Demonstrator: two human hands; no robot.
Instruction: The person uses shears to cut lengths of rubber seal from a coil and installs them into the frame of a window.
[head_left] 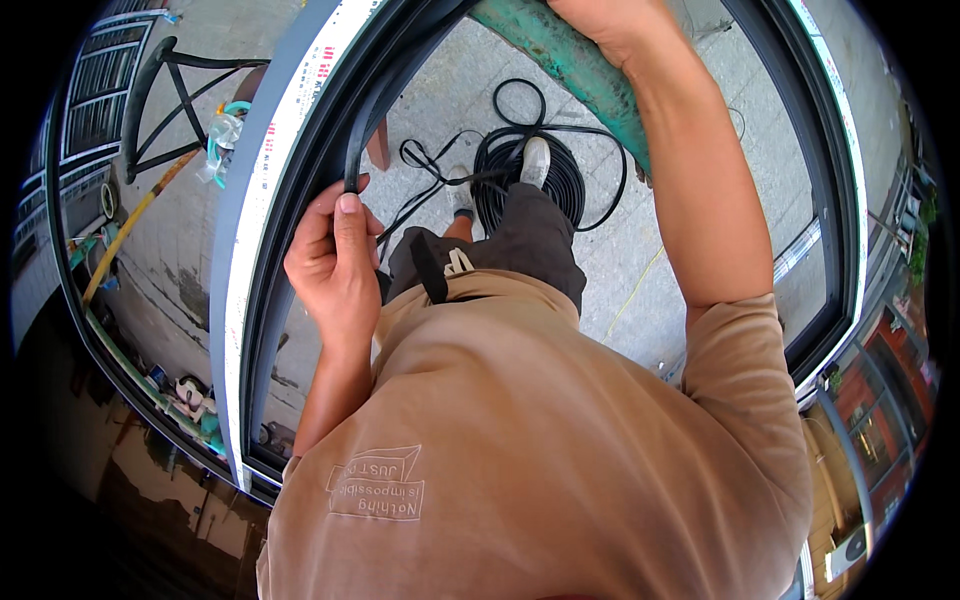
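Observation:
My left hand (335, 250) is closed, thumb and fingers pinching a black rubber sealing strip (355, 150) beside the inner edge of a large frame. That frame (240, 250) is dark grey and black, with white printed film along its outer side. From my left hand the strip runs up along the frame's left side. At the top, my right hand (605, 30) is cut off by the picture's edge over a worn green beam (560, 65); its fingers are hidden. Below, a coil of black strip (565, 185) lies on the floor around my feet, with loose loops beside it.
Concrete floor (620, 260) shows through the frame opening. Outside it on the left stand a black metal X-braced stand (165, 110), a yellow pole (130, 235) and a clear plastic bag (222, 135). Metal-barred frames (100, 90) stand farther left.

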